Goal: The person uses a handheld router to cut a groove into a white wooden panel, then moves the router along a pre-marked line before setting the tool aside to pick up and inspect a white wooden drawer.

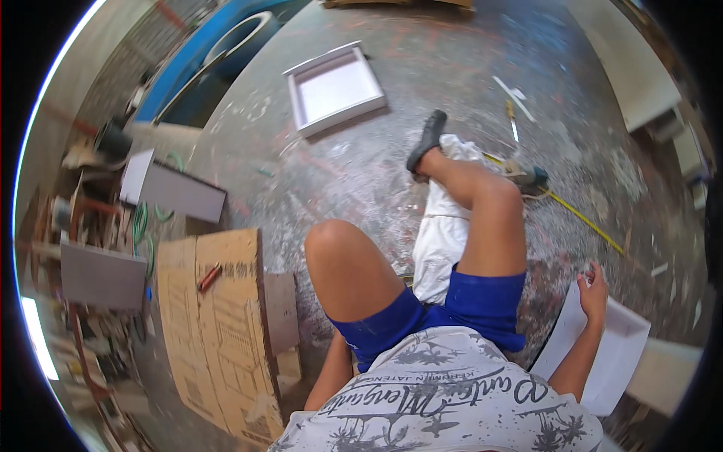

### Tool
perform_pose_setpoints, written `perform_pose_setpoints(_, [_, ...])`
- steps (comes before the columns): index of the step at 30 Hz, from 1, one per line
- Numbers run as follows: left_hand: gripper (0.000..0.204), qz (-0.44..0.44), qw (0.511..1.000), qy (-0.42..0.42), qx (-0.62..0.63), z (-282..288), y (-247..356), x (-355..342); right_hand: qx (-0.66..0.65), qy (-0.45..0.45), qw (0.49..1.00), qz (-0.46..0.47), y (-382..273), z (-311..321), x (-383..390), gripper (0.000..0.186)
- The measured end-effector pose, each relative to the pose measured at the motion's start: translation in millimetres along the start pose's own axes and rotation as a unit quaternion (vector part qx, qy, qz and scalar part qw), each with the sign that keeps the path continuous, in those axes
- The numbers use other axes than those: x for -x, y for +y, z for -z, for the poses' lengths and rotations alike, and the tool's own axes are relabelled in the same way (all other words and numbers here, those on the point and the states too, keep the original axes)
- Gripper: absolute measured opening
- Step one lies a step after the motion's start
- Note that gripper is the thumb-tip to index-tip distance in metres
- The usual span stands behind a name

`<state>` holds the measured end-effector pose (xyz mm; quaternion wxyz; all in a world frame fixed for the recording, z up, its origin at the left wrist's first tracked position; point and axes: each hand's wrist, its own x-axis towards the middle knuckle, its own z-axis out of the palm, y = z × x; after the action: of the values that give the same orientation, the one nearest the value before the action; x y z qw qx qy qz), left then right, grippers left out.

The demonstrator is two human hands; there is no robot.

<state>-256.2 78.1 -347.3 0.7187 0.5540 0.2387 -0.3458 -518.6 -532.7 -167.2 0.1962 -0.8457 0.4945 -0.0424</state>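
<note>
My right hand (593,292) is over the far edge of a white drawer-like box (621,339) at my right side. Its thumb and fingers are apart and loosely curved, with nothing seen between them. Whether the hand touches the box's edge is hard to tell. The left forearm runs down beside my left thigh, which hides that hand. Under my right leg lies a white cloth or sack (440,248). A power tool with a dark green body (531,178) rests on the floor just past my right knee.
A shallow white tray-like box (335,90) lies ahead. Yellow measuring tape (587,217) stretches across the floor at right, near a yellow-handled tool (512,120). Flattened cardboard (218,339) with a red-handled tool (209,277) is at left, near white panels (104,277) and green hose (141,226).
</note>
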Motion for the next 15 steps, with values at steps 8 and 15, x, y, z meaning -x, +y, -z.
perform_pose_setpoints(8, [0.063,0.082,0.988,0.048,0.118,-21.0,-31.9,109.5,0.039,0.004,0.959,0.279,-175.7,24.8,-128.4,0.049])
perform_pose_setpoints(15, [0.067,-0.042,0.963,0.086,0.251,-35.3,31.4,167.2,0.043,-0.059,0.893,0.445,-390.5,-18.0,-160.0,0.043])
